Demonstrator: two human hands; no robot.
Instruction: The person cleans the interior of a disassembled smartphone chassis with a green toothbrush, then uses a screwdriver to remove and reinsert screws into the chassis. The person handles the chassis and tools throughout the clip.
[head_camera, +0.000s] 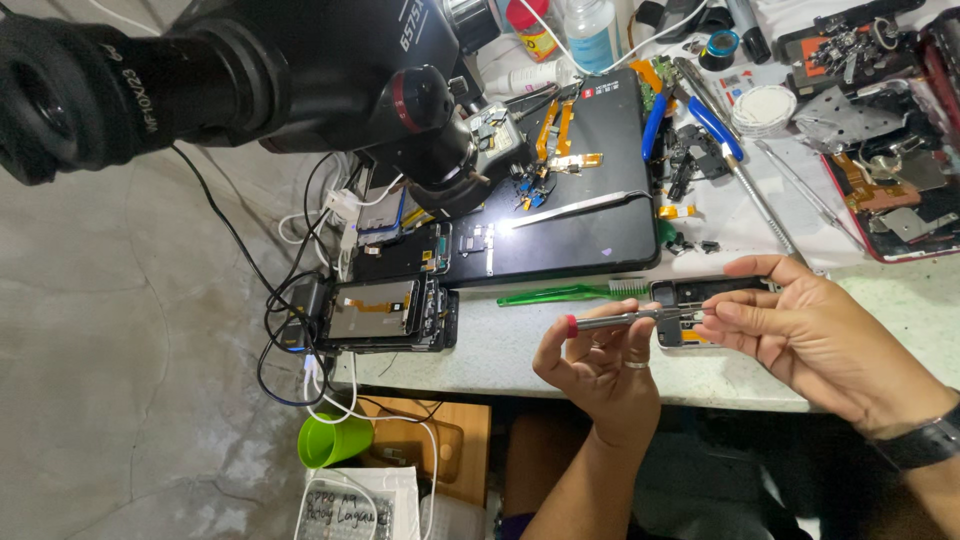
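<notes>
My left hand (600, 370), with a ring on one finger, grips a slim metal screwdriver (620, 321) with a red end cap. The tool lies level and its tip touches the inside of an opened phone body (680, 292). My right hand (815, 335), a dark watch strap on its wrist, pinches that phone body at its right end and holds it just above the white bench edge (520, 355). The phone's lower part is hidden behind my fingers.
A black microscope (250, 70) hangs over the left. Under it lie a black mat (590, 235) with tweezers, flex cables, a green brush (560, 293) and another opened phone (385, 312). Blue-handled pliers, metal parts and bottles crowd the top right. A green cup (330, 440) stands below the bench.
</notes>
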